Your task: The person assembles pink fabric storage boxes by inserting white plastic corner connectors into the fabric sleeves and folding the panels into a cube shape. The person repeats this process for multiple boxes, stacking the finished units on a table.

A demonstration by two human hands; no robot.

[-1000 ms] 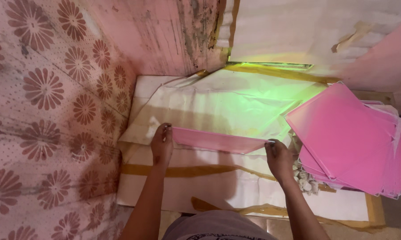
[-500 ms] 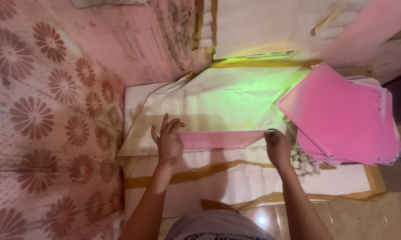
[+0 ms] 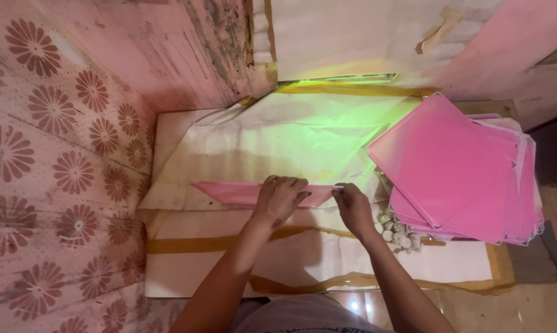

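While both hands sit on it, the folded pink sheet [image 3: 232, 192] lies flat on the white paper-covered work surface [image 3: 303, 259], directly ahead of the person, with its long axis running left-right across the view. Shape reads as a narrow strip tapering to a point at the left end. Left hand [image 3: 281, 196] is on the middle-right part of the strip, fingers curled down and pressing on it, partly covering it. Right hand [image 3: 354, 206] is at the right end, fingertips pinched narrow on the strip's corner; can't tell if it actually lifts the edge or just pins it. Hands are close together, nearly touching, both bunched at the right half, so the whole left taper is uncovered and well apart from either hand; left hand is the nearer one to that free end. Stack of pink square sheets [image 3: 457, 169] sits to the right, just beside the right hand, fanned and tilted off-square. Small cluster of pale round bits [image 3: 399, 231] lies under the stack's near corner. Floral pink cloth [image 3: 56, 160] runs along the left side.
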